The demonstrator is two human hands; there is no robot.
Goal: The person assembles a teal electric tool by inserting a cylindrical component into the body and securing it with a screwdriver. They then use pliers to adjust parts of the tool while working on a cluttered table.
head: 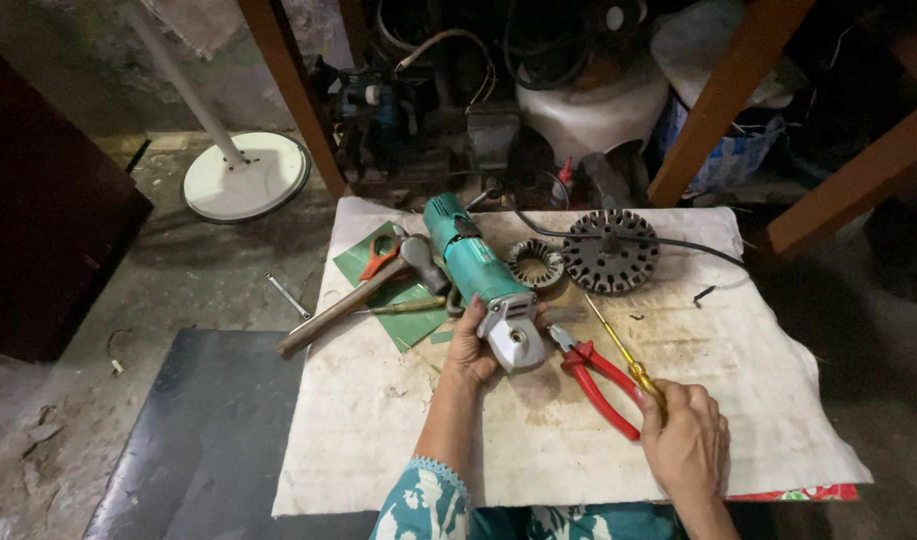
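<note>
Gripping the grey metal head of a teal grinder (482,280), the left hand (472,348) is wrapping its fingers around the tool's near end, holding it down on a stained white cloth (399,430). The grinder is lying at an angle, its body pointing away and to the left, its black cord (669,242) trailing off to the far right. The right hand (687,440), nearer and to the right, is closing its fingers around the yellow handle of a screwdriver (619,352), whose thin shaft is pointing away and left toward the grinder's head. Red-handled pliers (597,375) are lying on the cloth between the two hands, just beside the screwdriver.

To the left of the grinder, a hammer (364,290) is resting across a green mat (404,325), with small red-handled snips (381,254) lying on the mat beyond it. Farther away, right of the grinder, a small ring-shaped stator (536,263) and a larger dark slotted stator (611,252) are sitting side by side. A white round fan base (247,177) is standing on the floor at the far left. A patterned teal sleeve (429,505) is covering the left forearm near the bottom edge.
</note>
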